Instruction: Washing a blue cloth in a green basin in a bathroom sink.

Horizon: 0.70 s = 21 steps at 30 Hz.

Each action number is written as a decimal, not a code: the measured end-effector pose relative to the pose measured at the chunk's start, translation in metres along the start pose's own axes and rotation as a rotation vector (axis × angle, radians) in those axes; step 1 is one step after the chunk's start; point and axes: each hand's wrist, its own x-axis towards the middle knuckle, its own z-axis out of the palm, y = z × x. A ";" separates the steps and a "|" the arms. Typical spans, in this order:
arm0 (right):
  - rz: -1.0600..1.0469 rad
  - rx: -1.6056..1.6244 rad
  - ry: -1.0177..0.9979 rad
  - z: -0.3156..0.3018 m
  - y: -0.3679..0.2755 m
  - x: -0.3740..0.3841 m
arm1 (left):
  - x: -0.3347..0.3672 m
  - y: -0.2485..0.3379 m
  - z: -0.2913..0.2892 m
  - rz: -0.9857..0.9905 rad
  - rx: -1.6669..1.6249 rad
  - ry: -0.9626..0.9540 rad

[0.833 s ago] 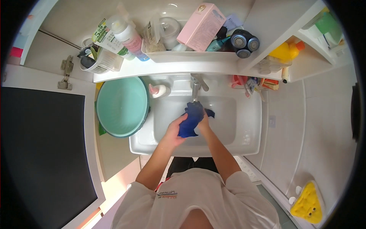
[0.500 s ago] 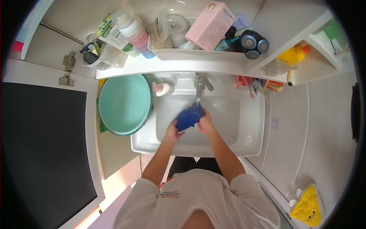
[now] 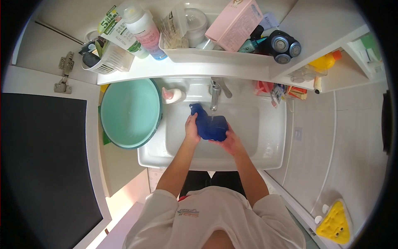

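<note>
A teal basin sits at the sink's left edge. The left hand grips the blue cloth under the tap; the right hand cups it from below. Best keep both hands low in the sink so water stays inside.

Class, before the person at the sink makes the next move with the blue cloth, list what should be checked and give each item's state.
1. Both hands on the blue cloth: ok, left hand and right hand grip it.
2. Cloth over the sink, not the floor: ok.
3. Cloth under the tap: ok, its spout is just above.
4. Water running: cannot tell.
5. Teal basin apart from the hands: ok, it sits to the left.
6. Soap dispenser upright: cannot tell.
</note>
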 end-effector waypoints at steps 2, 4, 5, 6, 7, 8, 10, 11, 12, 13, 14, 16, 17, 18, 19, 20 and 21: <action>0.008 0.265 0.116 0.009 0.001 0.014 | -0.008 -0.004 0.004 0.037 0.050 0.009; 0.027 0.226 0.219 0.014 0.017 0.043 | -0.015 -0.019 -0.003 0.400 0.918 0.166; 0.003 0.188 0.373 -0.006 0.019 0.051 | -0.037 -0.027 0.025 0.608 1.167 0.073; 0.001 0.192 0.378 -0.013 0.025 0.058 | -0.053 -0.026 0.039 0.604 1.171 0.070; 0.046 0.256 0.280 -0.019 0.030 0.065 | -0.064 -0.026 0.051 0.841 1.372 0.125; 0.096 0.317 0.177 -0.021 0.037 0.072 | -0.068 -0.027 0.054 1.084 1.566 0.192; -0.011 0.268 0.245 -0.031 0.053 0.075 | -0.065 -0.024 0.062 1.079 1.593 0.212; -0.094 0.085 0.312 -0.039 0.057 0.075 | -0.063 -0.022 0.068 0.862 1.544 0.185; -0.178 -0.101 0.380 -0.049 0.059 0.074 | -0.060 -0.019 0.075 0.647 1.486 0.152; -0.166 -0.097 0.374 -0.037 0.063 0.076 | -0.052 -0.012 0.071 0.645 1.489 0.167; -0.115 -0.033 0.525 -0.015 0.063 0.077 | -0.043 -0.003 0.065 0.551 1.494 0.239; -0.069 0.027 0.678 -0.001 0.062 0.075 | -0.022 0.006 0.053 0.460 1.490 0.302; -0.050 -0.084 0.673 -0.003 0.064 0.074 | -0.011 0.009 0.047 0.368 1.414 0.349; -0.028 -0.195 0.664 -0.004 0.066 0.074 | -0.004 0.010 0.039 0.277 1.336 0.397; -0.033 -0.194 0.673 -0.007 0.062 0.073 | -0.003 0.010 0.041 0.128 1.273 0.379; -0.058 -0.210 0.699 -0.009 0.059 0.073 | -0.005 0.009 0.042 0.125 1.276 0.373; -0.083 -0.227 0.722 -0.010 0.055 0.073 | -0.009 0.008 0.041 0.185 1.282 0.305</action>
